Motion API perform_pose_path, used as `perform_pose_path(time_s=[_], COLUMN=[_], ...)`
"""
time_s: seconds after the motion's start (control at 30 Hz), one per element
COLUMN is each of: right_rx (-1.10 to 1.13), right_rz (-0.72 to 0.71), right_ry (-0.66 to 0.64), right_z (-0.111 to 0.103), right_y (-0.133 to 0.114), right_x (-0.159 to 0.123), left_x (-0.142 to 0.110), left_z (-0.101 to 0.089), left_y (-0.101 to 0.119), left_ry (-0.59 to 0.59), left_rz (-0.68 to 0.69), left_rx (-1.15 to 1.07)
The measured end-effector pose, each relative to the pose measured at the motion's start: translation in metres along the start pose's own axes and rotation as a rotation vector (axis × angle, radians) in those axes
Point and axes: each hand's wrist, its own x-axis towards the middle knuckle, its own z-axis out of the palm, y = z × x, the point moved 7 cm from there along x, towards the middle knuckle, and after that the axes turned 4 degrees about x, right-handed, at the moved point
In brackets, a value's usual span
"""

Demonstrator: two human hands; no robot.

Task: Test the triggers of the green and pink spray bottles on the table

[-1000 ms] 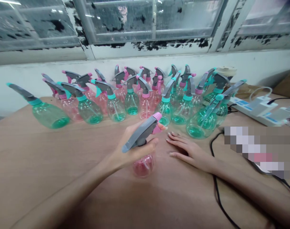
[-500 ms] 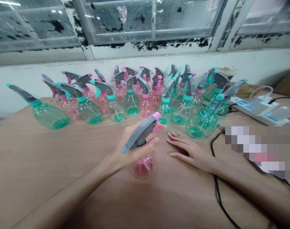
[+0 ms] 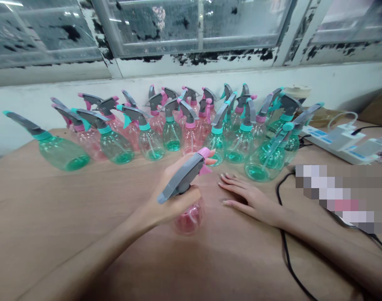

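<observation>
In the middle of the table a pink spray bottle [image 3: 190, 218] stands upright, with a grey sprayer head and pink nozzle and trigger. My left hand [image 3: 168, 196] is wrapped loosely round its neck, just under the sprayer head. Its thumb lies on the near side, and fingertips show stretched out on the far side by the nozzle. Part of the neck is hidden by the hand. To the right of the bottle, my right hand [image 3: 250, 198] lies flat on the table, palm down, fingers spread and holding nothing.
Behind the hands stand several green spray bottles [image 3: 117, 148] and pink spray bottles [image 3: 191, 140] in rows near the wall. At the right are a white power strip [image 3: 338, 144], a black cable [image 3: 285, 246] under my right forearm, and a blurred-out patch.
My left thumb has drawn back along the bottle's neck, and the left fingertips have risen and stretched beside the nozzle. The bottle and my right hand are almost unmoved; the view shifts slightly.
</observation>
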Motion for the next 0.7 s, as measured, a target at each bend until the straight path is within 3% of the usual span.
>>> perform_pose_path(time_s=[0.53, 0.7], right_rx=[0.042, 0.04], right_rz=[-0.001, -0.004], right_ry=[0.046, 0.035], right_z=[-0.0019, -0.0014], right_y=[-0.0001, -0.0001], right_x=[-0.0008, -0.0006], left_x=[-0.002, -0.0035], left_z=[-0.0011, -0.0032], left_y=[-0.0021, -0.0026], left_ry=[-0.037, 0.089], left_rz=[0.003, -0.031], left_rx=[-0.11, -0.021])
